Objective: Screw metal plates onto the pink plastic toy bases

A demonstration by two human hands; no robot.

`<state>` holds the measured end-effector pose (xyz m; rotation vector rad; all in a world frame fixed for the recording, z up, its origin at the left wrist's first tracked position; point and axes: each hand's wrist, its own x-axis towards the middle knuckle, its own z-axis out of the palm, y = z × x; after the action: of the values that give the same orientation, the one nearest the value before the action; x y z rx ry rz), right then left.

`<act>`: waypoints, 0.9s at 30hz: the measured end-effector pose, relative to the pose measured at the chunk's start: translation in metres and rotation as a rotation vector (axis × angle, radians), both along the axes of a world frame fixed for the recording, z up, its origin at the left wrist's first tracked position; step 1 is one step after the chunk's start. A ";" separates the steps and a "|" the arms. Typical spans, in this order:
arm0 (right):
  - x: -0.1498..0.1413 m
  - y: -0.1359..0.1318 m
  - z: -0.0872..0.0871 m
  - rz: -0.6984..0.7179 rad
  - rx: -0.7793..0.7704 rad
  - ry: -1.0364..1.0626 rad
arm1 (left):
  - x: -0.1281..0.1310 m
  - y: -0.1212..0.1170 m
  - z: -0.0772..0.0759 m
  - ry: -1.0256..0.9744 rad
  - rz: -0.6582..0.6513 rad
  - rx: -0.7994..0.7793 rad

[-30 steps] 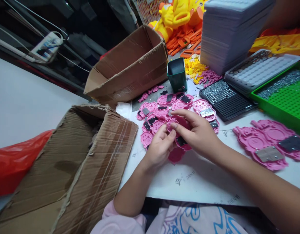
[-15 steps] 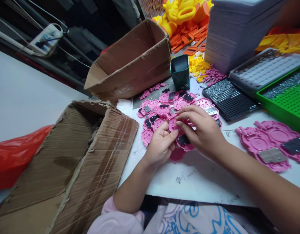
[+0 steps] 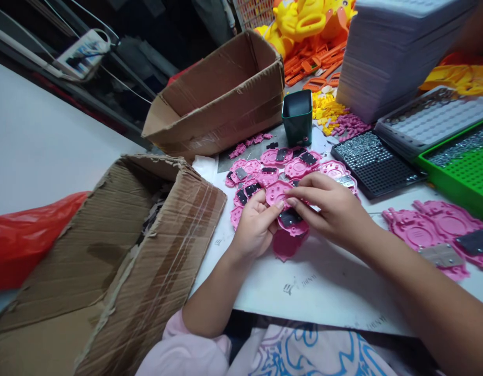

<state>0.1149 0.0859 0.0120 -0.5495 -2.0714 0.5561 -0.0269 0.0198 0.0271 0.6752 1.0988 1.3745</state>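
My left hand (image 3: 259,224) is closed on a pink plastic casing (image 3: 278,192), its thumb at the lower edge and its inner face turned up. At the casing's right edge, the thumb and fingertips of my right hand (image 3: 330,209) are pinched together. Any small part between those fingertips is hidden. Just below the hands lies a pink piece with a black plate (image 3: 291,217). More pink casings (image 3: 245,168), some bearing black or grey plates, are spread beyond my hands on the white sheet (image 3: 257,292).
Two cardboard boxes (image 3: 186,214) (image 3: 221,122) stand at the left and behind. A dark green cup (image 3: 297,119), black screw tray (image 3: 377,162) and green tray (image 3: 469,172) stand farther right. Two pink casings (image 3: 417,235) lie by my right forearm. Behind rises a paper-like stack (image 3: 394,57).
The view has shifted slightly, moving the scene a little right. The pink casing in my left hand now shows more of its inner face, and my right fingertips have moved in against its edge.
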 end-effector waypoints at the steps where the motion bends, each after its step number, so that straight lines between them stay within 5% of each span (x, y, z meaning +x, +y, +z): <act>1: 0.001 0.001 0.001 0.034 -0.011 -0.020 | -0.001 0.001 -0.001 0.011 0.010 0.006; 11: 0.009 0.013 0.002 0.130 -0.110 -0.100 | -0.001 0.001 -0.004 0.024 -0.021 0.011; 27: 0.005 0.009 -0.004 -0.036 0.107 0.069 | 0.002 -0.002 0.000 -0.038 -0.149 -0.037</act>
<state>0.1194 0.0944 0.0082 -0.4974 -2.0090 0.4352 -0.0251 0.0179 0.0271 0.6875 1.0204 1.2321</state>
